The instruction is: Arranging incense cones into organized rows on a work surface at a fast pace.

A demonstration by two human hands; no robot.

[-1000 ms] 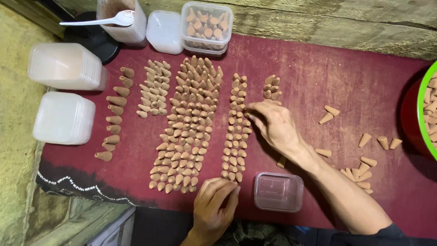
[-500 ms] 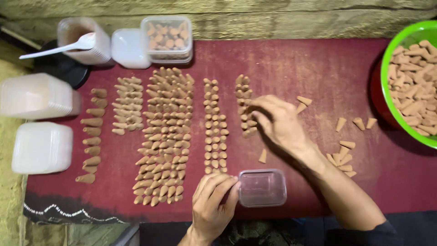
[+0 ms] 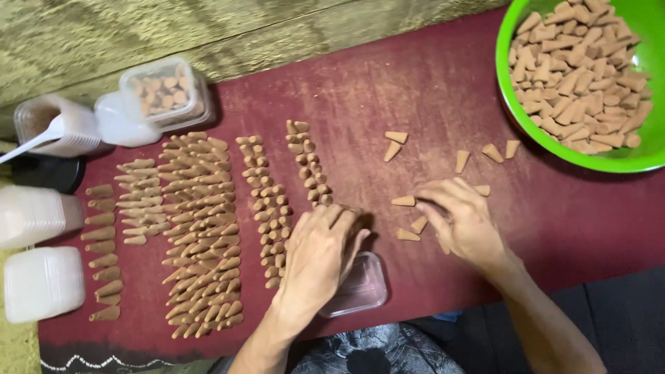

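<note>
Left hand [image 3: 320,253] flat, open over clear box [image 3: 360,287]; right hand [image 3: 463,220] pinching loose cone [image 3: 404,201]; green bowl [image 3: 589,83] near.

Cones [image 3: 201,228]: matt, rough, clay-like tan. Mat [image 3: 429,90]: matt maroon cloth. Bowl [image 3: 509,104]: glossy green plastic. Box [image 3: 364,287] at mat's near edge: clear smooth plastic.

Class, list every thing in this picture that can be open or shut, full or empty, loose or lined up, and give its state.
Green bowl: heaped with cones.
Clear box: open, empty, under the left hand.
Lidded box: shut, holds cones.
Rows of cones: lined up.
Loose cones: scattered by the right hand.
</note>
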